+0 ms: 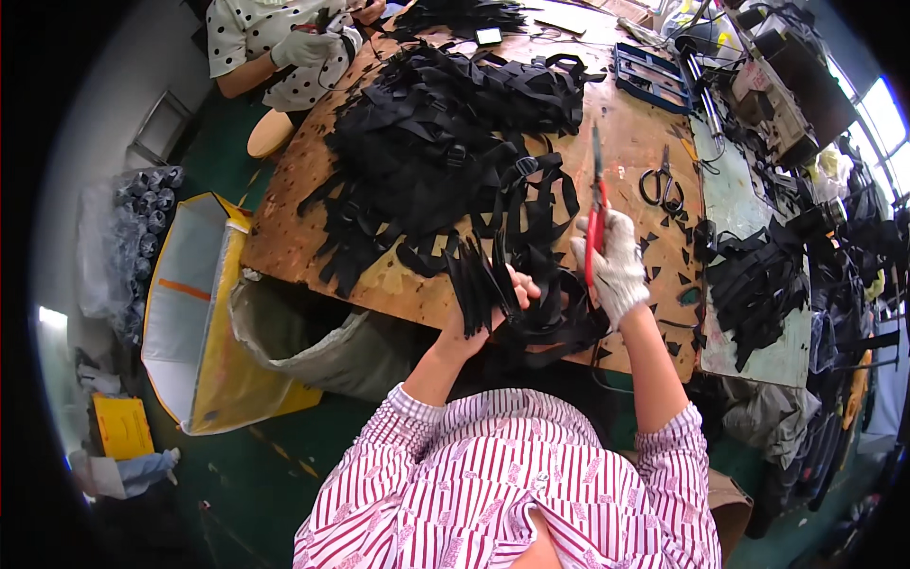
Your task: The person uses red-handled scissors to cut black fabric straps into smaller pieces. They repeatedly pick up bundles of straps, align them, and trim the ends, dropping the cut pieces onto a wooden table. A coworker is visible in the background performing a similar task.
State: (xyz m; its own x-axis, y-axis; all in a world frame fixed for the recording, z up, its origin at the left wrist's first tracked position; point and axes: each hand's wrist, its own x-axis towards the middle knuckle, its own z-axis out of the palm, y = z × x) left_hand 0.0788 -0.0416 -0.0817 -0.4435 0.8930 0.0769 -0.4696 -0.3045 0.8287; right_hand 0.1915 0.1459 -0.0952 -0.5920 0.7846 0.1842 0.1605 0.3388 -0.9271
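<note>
My bare left hand [517,287] is closed around a bunch of black webbing straps [477,284], whose ends stand up in a fan. In my gloved right hand [616,258] is a red-handled soldering iron [596,228], its long grey tip pointing away from me. A cord hangs below that hand. Between my hands, more black straps lie in loops at the table's near edge. Just beyond them spreads a large heap of black webbing [417,142] with plastic buckles. Black-handled scissors [663,185] rest to the right of the iron.
The wooden table [294,223] carries black scraps on its right part. A blue tray [652,78] sits at the far right. More straps [758,284] lie on the side table. An open sack [313,356] hangs near the left edge. Across the table, a person [303,47] holds a corded tool.
</note>
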